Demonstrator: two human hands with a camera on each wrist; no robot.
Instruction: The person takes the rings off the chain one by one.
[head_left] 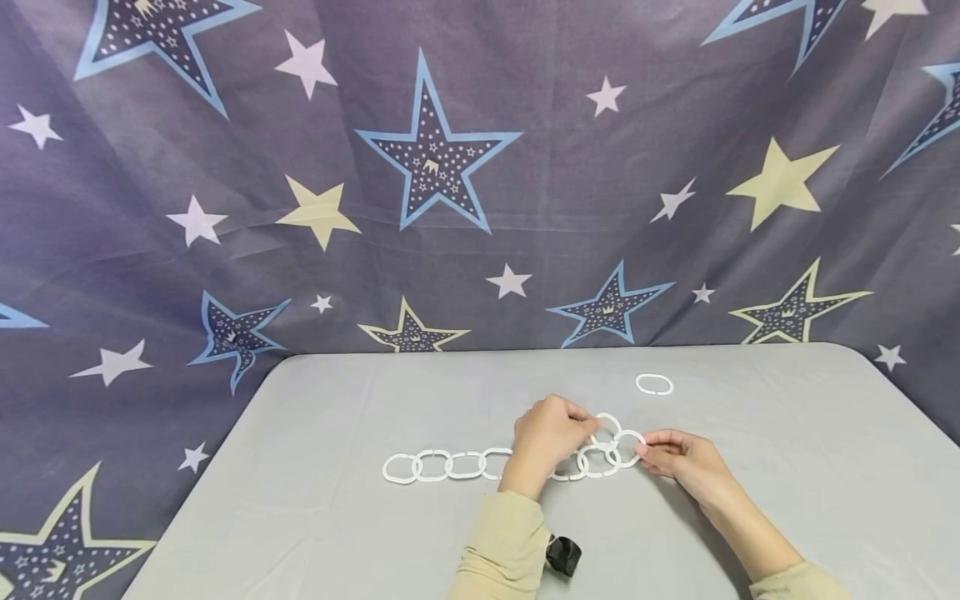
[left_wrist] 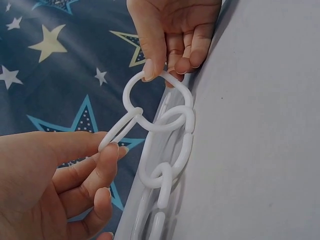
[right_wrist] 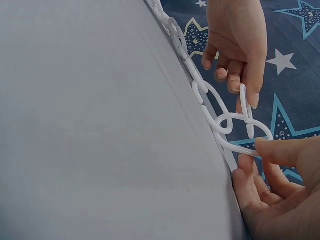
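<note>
A grey table [head_left: 315,533] stands before a star-printed backdrop cloth [head_left: 525,208]

A chain of linked rings [head_left: 465,465] was laid across the table [head_left: 315,517], running from the left side toward the middle, and its right end was lifted off the surface between the left hand [head_left: 551,433] and the right hand [head_left: 686,461], the left hand being placed just left of the right. A single loose ring [head_left: 654,384] was set apart on the table, behind the hands and slightly to the right of them. A draped cloth [head_left: 480,167] was hung behind the table's far edge and beyond its left side.
</note>
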